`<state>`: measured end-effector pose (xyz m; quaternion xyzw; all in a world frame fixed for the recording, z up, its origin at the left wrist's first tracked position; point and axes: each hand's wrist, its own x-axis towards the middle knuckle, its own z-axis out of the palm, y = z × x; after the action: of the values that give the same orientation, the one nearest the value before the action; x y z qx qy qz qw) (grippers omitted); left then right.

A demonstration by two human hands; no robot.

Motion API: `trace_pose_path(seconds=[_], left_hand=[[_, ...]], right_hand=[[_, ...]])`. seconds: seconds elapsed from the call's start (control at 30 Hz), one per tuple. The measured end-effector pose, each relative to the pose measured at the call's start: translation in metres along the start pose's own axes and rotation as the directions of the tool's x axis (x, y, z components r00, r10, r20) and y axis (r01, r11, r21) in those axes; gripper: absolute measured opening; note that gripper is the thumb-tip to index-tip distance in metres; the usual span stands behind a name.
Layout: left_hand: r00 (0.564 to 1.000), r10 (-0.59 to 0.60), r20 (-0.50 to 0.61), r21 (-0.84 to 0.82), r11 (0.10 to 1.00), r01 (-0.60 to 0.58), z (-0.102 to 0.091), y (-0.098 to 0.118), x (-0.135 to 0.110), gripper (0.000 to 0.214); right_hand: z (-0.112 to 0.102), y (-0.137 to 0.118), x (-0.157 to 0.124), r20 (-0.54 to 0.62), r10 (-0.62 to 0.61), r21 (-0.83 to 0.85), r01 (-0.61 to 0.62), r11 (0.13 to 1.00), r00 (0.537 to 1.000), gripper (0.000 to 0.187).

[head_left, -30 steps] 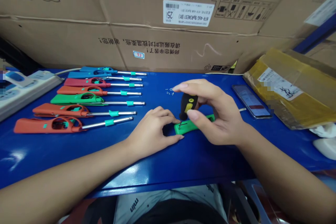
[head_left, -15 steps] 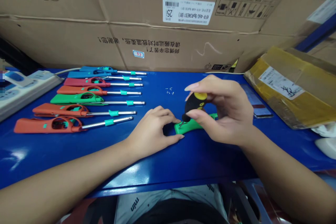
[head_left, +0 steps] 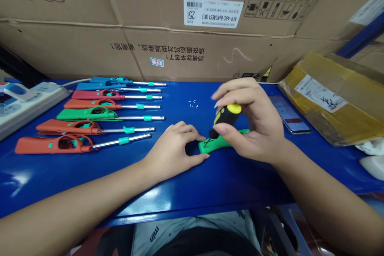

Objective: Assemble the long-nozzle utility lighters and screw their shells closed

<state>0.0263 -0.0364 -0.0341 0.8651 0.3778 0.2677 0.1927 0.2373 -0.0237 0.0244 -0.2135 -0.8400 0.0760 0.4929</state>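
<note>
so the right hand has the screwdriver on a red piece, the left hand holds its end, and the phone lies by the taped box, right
Wrong colour: the piece is green, not red, as the head view shows. The right hand does have the screwdriver on it, the left hand holds its end, and the phone lies by the taped box.

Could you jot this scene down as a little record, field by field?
Left hand: around the left end of a green handle
Right hand: holding a tilted screwdriver, tip at the handle
Table: blue, shiny
Left side: row of lighters; power strip
Right side: phone; taped box
Beyond hands: tiny white bits
Behind: large carton
</note>
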Motion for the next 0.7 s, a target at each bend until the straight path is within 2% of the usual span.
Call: trace_pose_path(seconds=[0.1,0.17,0.23,0.3,0.47,0.63,0.7], left_hand=[[1.000,0.012,-0.008,-0.004,1.000,-0.012,0.0011,-0.0006,0.0007,0.027],[1.000,0.015,-0.017,0.000,1.000,-0.015,0.0017,-0.0006,0.0006,0.027],[1.000,0.017,-0.023,0.003,1.000,-0.017,0.0018,-0.0004,0.0002,0.028],[1.000,0.016,-0.021,0.006,1.000,-0.016,0.0016,-0.0003,-0.0004,0.028],[1.000,0.002,-0.012,0.007,1.000,-0.002,0.0011,-0.0005,-0.0016,0.026],[1.000,0.006,-0.023,0.013,1.000,-0.006,0.0006,0.0001,-0.0007,0.026],[1.000,0.006,-0.020,0.013,1.000,-0.006,0.0006,0.0002,-0.0001,0.027]], right_hand=[[0.0012,-0.0021,-0.0006,0.059,0.056,0.096,-0.061,0.994,0.997,0.032],[0.0034,-0.0012,-0.0020,0.024,0.083,0.169,-0.086,0.982,0.996,0.041],[0.0049,0.0008,-0.0030,-0.032,0.047,0.165,-0.041,0.985,0.998,0.044],[0.0045,0.0019,-0.0030,-0.048,-0.041,0.124,0.046,0.991,0.998,0.041],[-0.0002,-0.0016,0.0004,0.110,-0.093,0.138,0.077,0.987,0.990,0.046],[0.0013,-0.0021,0.0029,-0.018,-0.115,0.003,0.115,0.993,0.993,0.029],[0.0005,-0.0025,0.0027,-0.031,-0.122,-0.024,0.121,0.992,0.992,0.025]])
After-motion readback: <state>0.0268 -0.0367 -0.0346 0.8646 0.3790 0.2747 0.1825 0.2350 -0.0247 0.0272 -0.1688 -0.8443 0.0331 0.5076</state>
